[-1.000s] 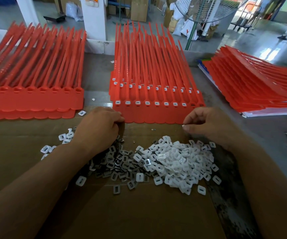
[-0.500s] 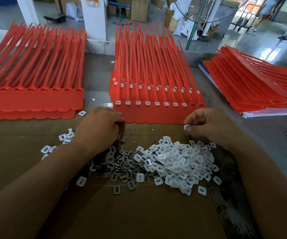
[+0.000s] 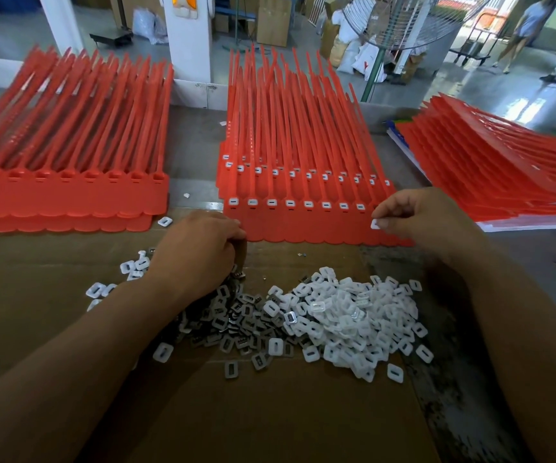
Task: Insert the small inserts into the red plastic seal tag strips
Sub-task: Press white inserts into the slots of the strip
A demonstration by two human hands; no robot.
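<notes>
Hands hover low over the cardboard [image 3: 269, 412]: the right hand [image 3: 427, 222] pinches one white insert [image 3: 375, 224] at the near edge of the middle red strips [image 3: 303, 225]; the left hand [image 3: 199, 255], knuckles up, curls into the insert pile [image 3: 336, 315], whatever it holds hidden from view

Factory floor w/ strip stacks [image 3: 290, 135], cartons [image 3: 271, 21]

Both of your arms are bare, left forearm [image 3: 79, 355] and right forearm [image 3: 517, 329] alike, right up to the left hand [image 3: 199, 252] and right hand [image 3: 427, 222].
</notes>
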